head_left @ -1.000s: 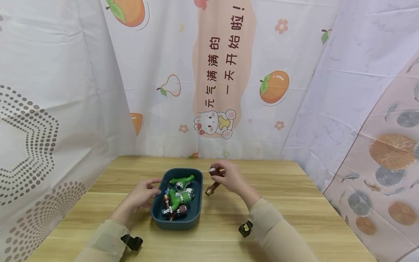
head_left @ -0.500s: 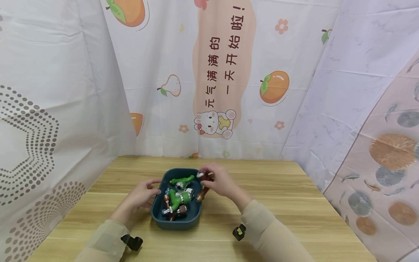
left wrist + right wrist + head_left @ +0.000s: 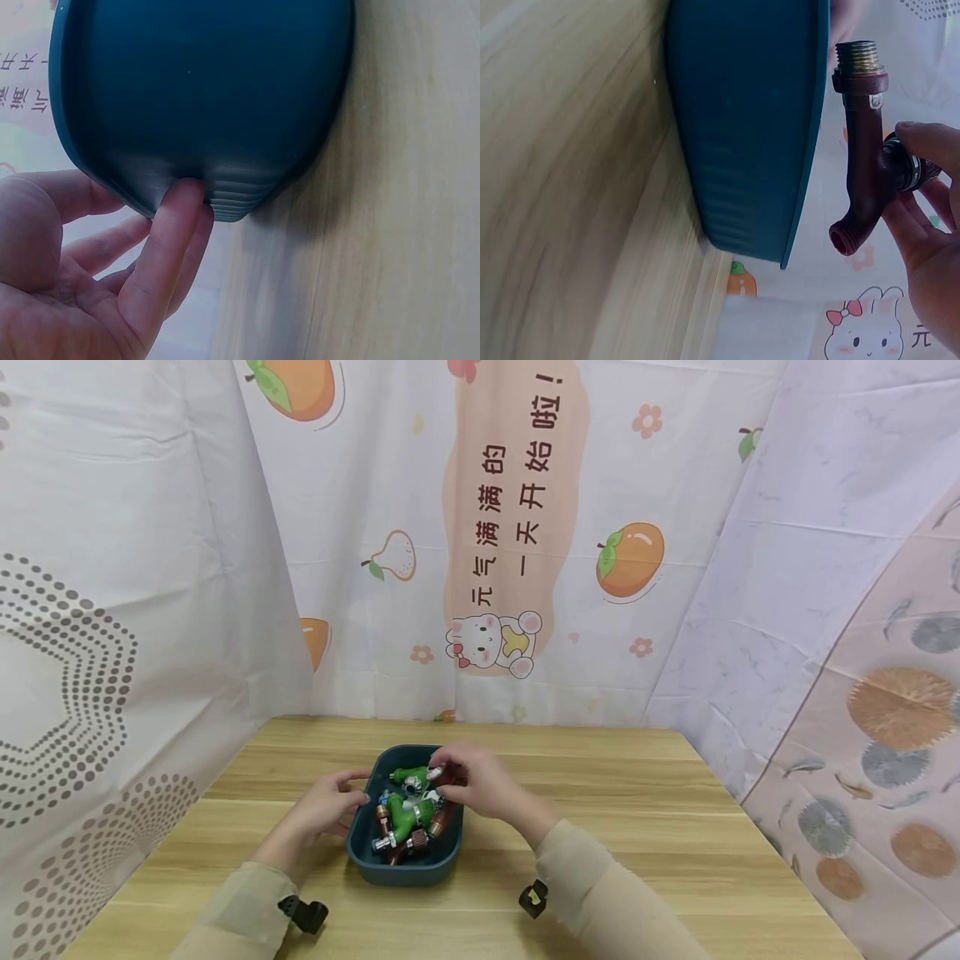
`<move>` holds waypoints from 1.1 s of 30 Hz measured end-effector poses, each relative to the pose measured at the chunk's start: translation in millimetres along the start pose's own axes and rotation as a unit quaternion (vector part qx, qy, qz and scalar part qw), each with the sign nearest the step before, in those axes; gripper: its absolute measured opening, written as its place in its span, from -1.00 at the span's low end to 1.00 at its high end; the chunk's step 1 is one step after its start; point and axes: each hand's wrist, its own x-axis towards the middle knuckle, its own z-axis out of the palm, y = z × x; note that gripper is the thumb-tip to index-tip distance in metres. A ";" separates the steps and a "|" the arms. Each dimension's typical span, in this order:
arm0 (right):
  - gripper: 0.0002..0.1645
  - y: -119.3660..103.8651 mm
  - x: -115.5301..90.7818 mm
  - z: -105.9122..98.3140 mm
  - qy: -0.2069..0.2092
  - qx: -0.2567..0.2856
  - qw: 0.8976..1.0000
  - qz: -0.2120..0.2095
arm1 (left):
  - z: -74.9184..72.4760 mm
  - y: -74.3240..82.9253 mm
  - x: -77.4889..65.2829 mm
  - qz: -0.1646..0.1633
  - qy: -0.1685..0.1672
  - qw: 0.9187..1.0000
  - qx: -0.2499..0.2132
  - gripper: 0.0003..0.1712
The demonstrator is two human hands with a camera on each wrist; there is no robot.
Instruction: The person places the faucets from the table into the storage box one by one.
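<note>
My right hand (image 3: 480, 781) pinches a dark red-brown faucet (image 3: 865, 150) with a brass threaded end. In the head view this faucet is over the right part of a dark teal bin (image 3: 405, 877), partly hidden by the fingers. My left hand (image 3: 326, 806) touches the bin's left side. Two of its fairly straight fingers (image 3: 161, 262) rest on the outer wall, while the thumb reaches the rim. Inside the bin lie a large green faucet (image 3: 405, 817), another green faucet (image 3: 407, 777) behind it, and brown faucets (image 3: 417, 839) partly covered by the others.
The bin stands on a light wooden table (image 3: 637, 827). Printed curtains (image 3: 375, 635) hang behind the table and along both sides. A small black camera (image 3: 303, 912) sits on the left wrist and another black camera (image 3: 534, 897) on the right.
My right hand has moved left with the brown faucet, from beside the bin to over its right part. My left hand has stayed at the bin's left side.
</note>
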 end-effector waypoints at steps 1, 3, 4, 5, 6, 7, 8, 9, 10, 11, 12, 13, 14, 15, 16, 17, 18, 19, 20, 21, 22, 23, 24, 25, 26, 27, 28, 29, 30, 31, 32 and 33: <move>-0.64 -1.2 0.6 1.1 -0.003 0.001 1.000 -0.003 | -0.1 0.0 0.1 -0.001 -0.001 1.000 -0.002 -0.39; -0.63 -3.5 1.5 3.1 -0.007 0.000 1.000 -0.010 | -0.1 -0.2 0.4 -0.001 -0.001 1.000 -0.004 -0.39; -0.63 -4.2 1.9 4.2 -0.009 -0.001 1.000 -0.013 | -0.1 -0.3 0.5 -0.001 -0.002 1.000 -0.005 -0.39; -0.63 -4.5 2.3 5.3 -0.011 -0.001 1.000 -0.014 | -0.1 -0.4 0.6 -0.001 -0.002 1.000 -0.006 -0.38; -0.62 -5.1 2.7 6.1 -0.014 0.001 1.000 -0.014 | -0.1 -0.4 0.6 -0.001 -0.002 1.000 -0.007 -0.38; -0.61 -5.6 2.9 6.8 -0.016 0.003 1.000 -0.013 | -0.1 -0.5 0.7 0.000 -0.003 1.000 -0.007 -0.38; -0.61 -5.8 3.1 7.5 -0.018 0.004 1.000 -0.011 | 0.0 -0.5 0.7 0.000 -0.002 1.000 -0.008 -0.38; -0.61 -5.7 3.4 8.3 -0.020 0.005 1.000 -0.008 | 0.0 -0.6 0.8 0.001 -0.003 1.000 -0.010 -0.38; -0.61 -5.4 3.6 9.0 -0.023 0.007 1.000 -0.005 | 0.0 -0.6 0.8 0.001 -0.003 1.000 -0.011 -0.38; -0.61 -5.0 3.8 9.6 -0.025 0.007 1.000 -0.002 | 0.0 -0.6 0.8 0.002 -0.003 1.000 -0.011 -0.38; -0.61 -4.7 3.7 10.1 -0.027 0.006 1.000 -0.001 | 0.1 -0.6 0.8 0.002 -0.003 1.000 -0.011 -0.39; -0.61 -4.0 3.9 10.7 -0.028 0.004 1.000 0.001 | 0.1 -0.6 0.8 0.002 -0.003 1.000 -0.010 -0.39; -0.61 -3.4 4.0 11.1 -0.029 0.003 1.000 0.002 | 0.1 -0.6 0.7 0.002 -0.003 1.000 -0.011 -0.39; -0.62 -3.0 4.0 11.3 -0.030 0.002 1.000 0.003 | 0.1 -0.6 0.6 0.002 -0.003 1.000 -0.011 -0.39; -0.62 -2.5 3.9 11.6 -0.031 0.001 1.000 0.003 | 0.2 -0.5 0.5 0.002 -0.003 1.000 -0.011 -0.39; -0.62 -2.2 3.7 11.7 -0.031 0.000 1.000 0.003 | 0.2 -0.5 0.4 0.002 -0.003 1.000 -0.011 -0.39; -0.62 -1.8 3.6 11.8 -0.031 -0.001 1.000 0.003 | 0.2 -0.4 0.2 0.001 -0.002 1.000 -0.011 -0.39; -0.63 -1.4 3.5 12.0 -0.031 -0.003 1.000 0.003 | 0.2 -0.3 0.0 0.001 -0.002 1.000 -0.011 -0.39; -0.63 -1.0 3.3 12.1 -0.032 -0.005 0.999 0.002 | 0.2 -0.2 -0.2 0.001 -0.002 1.000 -0.011 -0.39; -0.63 -0.5 3.0 12.3 -0.032 -0.008 0.999 0.000 | 0.2 -0.2 -0.3 0.000 -0.002 1.000 -0.010 -0.39; -0.63 0.1 2.8 12.5 -0.032 -0.012 0.999 0.000 | 0.2 -0.3 -0.4 0.000 -0.002 1.000 -0.009 -0.39; -0.63 0.5 2.5 12.6 -0.032 -0.016 0.999 -0.002 | 0.1 -0.3 -0.5 0.000 -0.002 1.000 -0.008 -0.39; -0.63 1.1 2.2 12.8 -0.033 -0.020 0.999 -0.004 | 0.1 -0.3 -0.5 0.000 -0.002 1.000 -0.007 -0.39; -0.63 1.7 2.0 12.9 -0.034 -0.023 0.999 -0.005 | 0.0 -0.4 -0.3 0.000 -0.002 1.000 -0.007 -0.39; -0.62 2.2 1.7 12.9 -0.036 -0.026 0.999 -0.005 | 0.0 -0.4 -0.1 0.001 -0.003 1.000 -0.008 -0.39; -0.62 2.7 1.4 12.9 -0.038 -0.027 0.999 -0.005 | 0.0 -0.3 0.0 0.001 -0.003 1.000 -0.009 -0.39; -0.61 3.0 1.2 12.8 -0.040 -0.029 0.999 -0.004 | 0.0 -0.3 0.1 0.001 -0.003 1.000 -0.010 -0.39; -0.61 3.5 0.9 12.8 -0.042 -0.030 0.999 -0.005 | 0.0 -0.1 0.1 0.002 -0.004 1.000 -0.013 -0.39; -0.61 4.1 0.7 12.8 -0.043 -0.030 0.999 -0.005 | 0.0 -0.1 0.2 0.003 -0.005 1.000 -0.014 -0.39; -0.61 4.6 0.4 12.6 -0.044 -0.026 0.999 -0.006 | -0.1 -0.1 0.2 0.004 -0.005 1.000 -0.015 -0.39; -0.61 5.1 0.2 12.2 -0.043 -0.024 0.999 -0.009 | -0.1 -0.1 0.1 0.005 -0.006 1.000 -0.015 -0.39; -0.61 5.5 0.2 11.8 -0.041 -0.021 0.999 -0.011 | -0.2 -0.1 0.0 0.005 -0.007 1.000 -0.016 -0.39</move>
